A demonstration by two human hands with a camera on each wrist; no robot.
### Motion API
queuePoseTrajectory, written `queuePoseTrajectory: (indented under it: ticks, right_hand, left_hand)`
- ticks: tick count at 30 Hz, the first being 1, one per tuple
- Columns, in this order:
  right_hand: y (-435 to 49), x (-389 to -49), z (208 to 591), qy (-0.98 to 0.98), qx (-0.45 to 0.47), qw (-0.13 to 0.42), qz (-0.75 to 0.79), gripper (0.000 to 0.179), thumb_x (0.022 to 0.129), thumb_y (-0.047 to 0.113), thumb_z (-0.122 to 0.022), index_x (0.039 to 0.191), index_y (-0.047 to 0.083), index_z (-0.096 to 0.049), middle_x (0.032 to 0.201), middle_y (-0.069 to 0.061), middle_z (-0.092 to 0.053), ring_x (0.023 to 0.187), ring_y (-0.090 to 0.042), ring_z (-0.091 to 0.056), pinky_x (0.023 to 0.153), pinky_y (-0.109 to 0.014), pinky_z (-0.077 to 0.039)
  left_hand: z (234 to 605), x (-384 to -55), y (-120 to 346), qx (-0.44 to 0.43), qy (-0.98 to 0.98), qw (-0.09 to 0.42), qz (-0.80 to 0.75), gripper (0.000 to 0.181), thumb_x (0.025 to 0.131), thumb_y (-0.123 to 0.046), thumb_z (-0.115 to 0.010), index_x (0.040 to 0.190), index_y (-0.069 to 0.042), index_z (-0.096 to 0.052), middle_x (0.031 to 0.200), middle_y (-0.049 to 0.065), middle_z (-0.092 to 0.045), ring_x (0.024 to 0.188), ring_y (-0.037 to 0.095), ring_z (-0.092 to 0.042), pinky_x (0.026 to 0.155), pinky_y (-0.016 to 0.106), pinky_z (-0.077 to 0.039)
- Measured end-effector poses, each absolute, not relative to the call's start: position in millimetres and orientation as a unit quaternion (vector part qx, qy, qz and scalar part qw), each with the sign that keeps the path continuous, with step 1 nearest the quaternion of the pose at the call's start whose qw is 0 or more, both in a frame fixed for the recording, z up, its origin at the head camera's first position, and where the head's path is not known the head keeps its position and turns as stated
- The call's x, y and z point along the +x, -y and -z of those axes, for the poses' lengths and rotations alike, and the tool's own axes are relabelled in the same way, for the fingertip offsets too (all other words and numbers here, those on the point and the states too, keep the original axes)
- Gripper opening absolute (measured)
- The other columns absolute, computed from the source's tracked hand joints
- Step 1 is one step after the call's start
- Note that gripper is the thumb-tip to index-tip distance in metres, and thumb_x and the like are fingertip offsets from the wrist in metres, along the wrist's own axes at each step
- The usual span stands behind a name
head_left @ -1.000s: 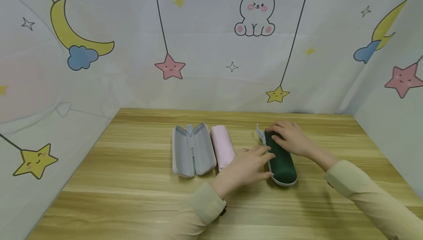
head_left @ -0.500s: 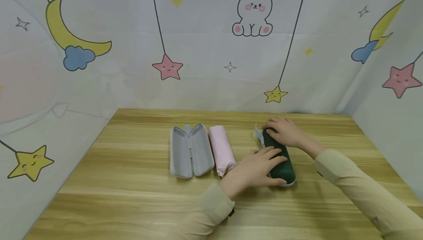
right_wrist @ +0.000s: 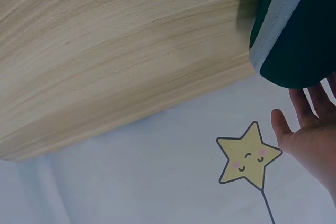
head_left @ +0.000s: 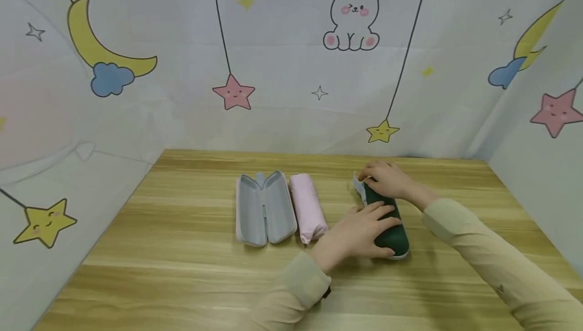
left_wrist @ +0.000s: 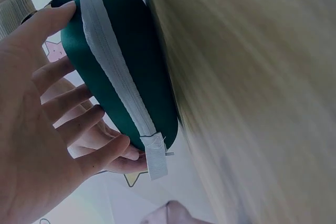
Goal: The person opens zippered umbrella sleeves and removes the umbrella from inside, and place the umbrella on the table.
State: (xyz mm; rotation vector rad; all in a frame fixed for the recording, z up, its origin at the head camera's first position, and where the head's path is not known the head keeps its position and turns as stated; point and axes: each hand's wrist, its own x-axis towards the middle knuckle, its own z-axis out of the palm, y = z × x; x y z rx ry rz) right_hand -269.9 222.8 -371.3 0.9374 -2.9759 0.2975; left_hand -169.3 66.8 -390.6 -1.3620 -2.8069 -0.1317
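Observation:
A dark green hard zip case (head_left: 393,240) lies on the table, with a pale grey zip band (left_wrist: 113,56) along its side and a grey tab (head_left: 358,183) at its far left end. My left hand (head_left: 357,232) rests on its near half, fingers spread and fairly straight, thumb by the near end. My right hand (head_left: 386,179) holds the far end, its fingers bent over the edge beside the tab. In the right wrist view, that hand's fingertips touch the green case (right_wrist: 299,40); part of the hand is cut off.
Left of my hands lies a pink fabric roll (head_left: 308,207) with a wrinkled near end. Beside it an open grey-lined case (head_left: 252,209) lies spread apart. The wooden table (head_left: 159,270) ends at a printed white curtain (head_left: 282,57).
My left hand has slid to the right, further onto the green case. My right hand has shifted back from its top to the far end, fingers now bent there.

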Motion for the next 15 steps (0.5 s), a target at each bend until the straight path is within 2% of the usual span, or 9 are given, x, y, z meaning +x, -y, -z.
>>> queuePoseTrajectory:
  ticks: [10, 13, 15]
  right_hand:
    - [-217.4, -276.1, 376.0, 0.947, 0.309, -0.016, -0.085, 0.022, 0.096, 0.012, -0.054, 0.110, 0.006, -0.070, 0.110, -0.016, -0.065, 0.111, -0.040, -0.057, 0.097, -0.068, -0.035]
    - [-216.7, -279.4, 375.9, 0.943, 0.313, -0.043, -0.099, 0.024, 0.097, 0.013, -0.053, 0.111, 0.003, -0.069, 0.111, -0.018, -0.065, 0.104, -0.038, -0.060, 0.089, -0.059, -0.045]
    - [-217.4, -284.3, 375.6, 0.937, 0.319, -0.070, -0.123, 0.022, 0.097, 0.012, -0.052, 0.107, 0.002, -0.070, 0.104, -0.016, -0.065, 0.090, -0.030, -0.061, 0.078, -0.046, -0.049]
  left_hand:
    - [393.1, -168.7, -70.0, -0.439, 0.898, 0.026, 0.028, 0.062, 0.089, -0.059, -0.055, 0.144, -0.035, -0.041, 0.155, -0.009, -0.033, 0.146, 0.013, -0.028, 0.110, 0.037, -0.039]
    - [393.9, -168.9, -70.2, -0.437, 0.899, 0.027, 0.030, 0.061, 0.088, -0.059, -0.056, 0.143, -0.035, -0.042, 0.155, -0.010, -0.034, 0.146, 0.013, -0.028, 0.110, 0.037, -0.040]
    - [394.3, -169.9, -70.2, -0.436, 0.899, 0.027, 0.030, 0.062, 0.088, -0.059, -0.056, 0.143, -0.036, -0.042, 0.155, -0.010, -0.033, 0.146, 0.012, -0.028, 0.110, 0.037, -0.040]
